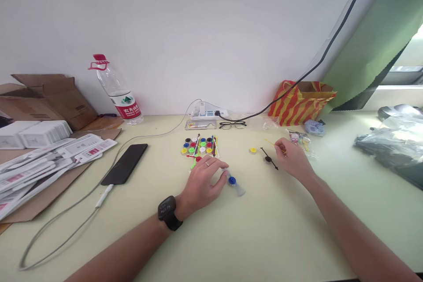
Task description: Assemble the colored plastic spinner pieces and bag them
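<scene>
My left hand (pixel 205 180), with a ring and a black watch, rests low over the table, thumb and index finger apart and holding nothing. Just right of its fingertips is a blue disc (pixel 232 180) with a blurred pale pointer across it, which looks to be spinning. My right hand (pixel 292 158) pinches a thin yellow pointer (pixel 269 142). Left of that hand lies a disc with a black arrow (pixel 268 159) across it, and a yellow disc (pixel 253 150) lies farther left. Behind my left hand are a red disc (pixel 198 158) with a red arrow and rows of coloured discs (pixel 202 144) with loose arrows on top.
Glasses (pixel 233 125), a power strip (pixel 208 114) and a clear case (pixel 200 125) lie by the wall. A phone (pixel 124 164) on a cable, a water bottle (pixel 124 97) and cardboard (pixel 62 101) are left. A striped bag (pixel 297 105) and plastic bags (pixel 396 141) are right.
</scene>
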The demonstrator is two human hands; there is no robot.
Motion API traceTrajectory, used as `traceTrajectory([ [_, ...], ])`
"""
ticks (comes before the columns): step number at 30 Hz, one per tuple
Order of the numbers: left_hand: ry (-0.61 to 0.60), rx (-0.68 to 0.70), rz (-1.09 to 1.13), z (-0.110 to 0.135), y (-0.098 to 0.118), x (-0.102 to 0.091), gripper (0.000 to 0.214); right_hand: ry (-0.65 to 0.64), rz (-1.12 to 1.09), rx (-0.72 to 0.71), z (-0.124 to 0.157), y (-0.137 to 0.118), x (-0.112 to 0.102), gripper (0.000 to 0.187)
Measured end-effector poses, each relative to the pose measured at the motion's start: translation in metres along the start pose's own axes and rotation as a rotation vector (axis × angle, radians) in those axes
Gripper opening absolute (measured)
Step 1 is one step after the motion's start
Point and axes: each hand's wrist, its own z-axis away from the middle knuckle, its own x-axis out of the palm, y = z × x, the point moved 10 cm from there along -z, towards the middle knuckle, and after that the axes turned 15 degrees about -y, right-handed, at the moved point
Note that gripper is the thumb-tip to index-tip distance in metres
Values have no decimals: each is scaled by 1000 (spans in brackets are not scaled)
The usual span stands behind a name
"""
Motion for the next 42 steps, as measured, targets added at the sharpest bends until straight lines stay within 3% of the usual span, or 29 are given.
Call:
traceTrajectory([
  [9,7,14,3,0,0,1,11,125,-230,-170,6,-25,-19,25],
  [17,5,12,13,0,1,-1,11,79,-417,-172,7,-27,-12,29],
  [20,3,11,13,0,0,0,11,109,-403,-154,10,-29,-14,27],
  [26,-5,9,19,1,-2,2,11,221,-229,-260,17,-47,-29,28],
  [35,-21,8,29,0,-1,3,11,-9,-156,-201,10,-40,3,31],
  [42,-55,58,43,0,5,6,11,-12,-136,-282,10,-44,9,29],
])
